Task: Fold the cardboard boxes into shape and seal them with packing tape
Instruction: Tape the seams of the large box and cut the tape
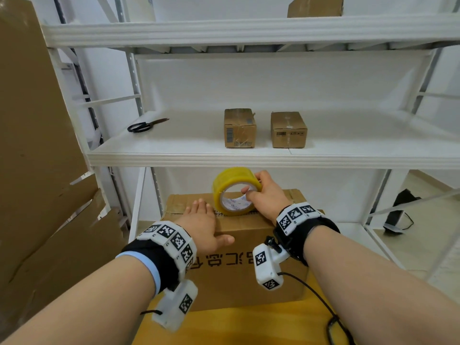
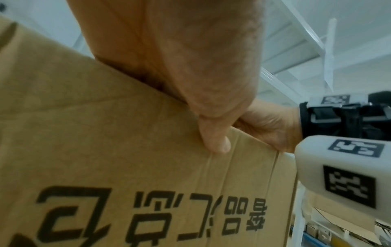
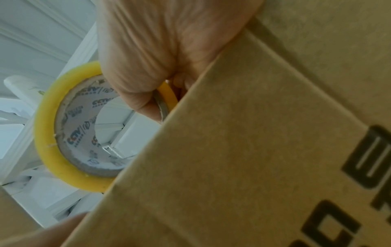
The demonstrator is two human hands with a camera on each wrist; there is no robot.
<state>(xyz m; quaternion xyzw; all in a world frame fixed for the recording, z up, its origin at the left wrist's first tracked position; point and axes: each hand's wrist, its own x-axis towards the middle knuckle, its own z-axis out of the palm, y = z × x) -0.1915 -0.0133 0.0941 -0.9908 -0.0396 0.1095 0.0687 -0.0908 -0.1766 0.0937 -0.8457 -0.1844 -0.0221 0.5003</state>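
Left hand (image 1: 205, 224) flat on corrugated cardboard box (image 1: 249, 280); right hand (image 1: 267, 195) grips glossy yellow tape roll (image 1: 232, 190), apparently touching box top.

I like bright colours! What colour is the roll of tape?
Yellow, with a grey printed core; the tape roll shows best in the head view.

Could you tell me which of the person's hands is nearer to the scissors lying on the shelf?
Left. The left hand lies flat on the big cardboard box, below the scissors; the right hand, gripping the tape roll, is farther right.
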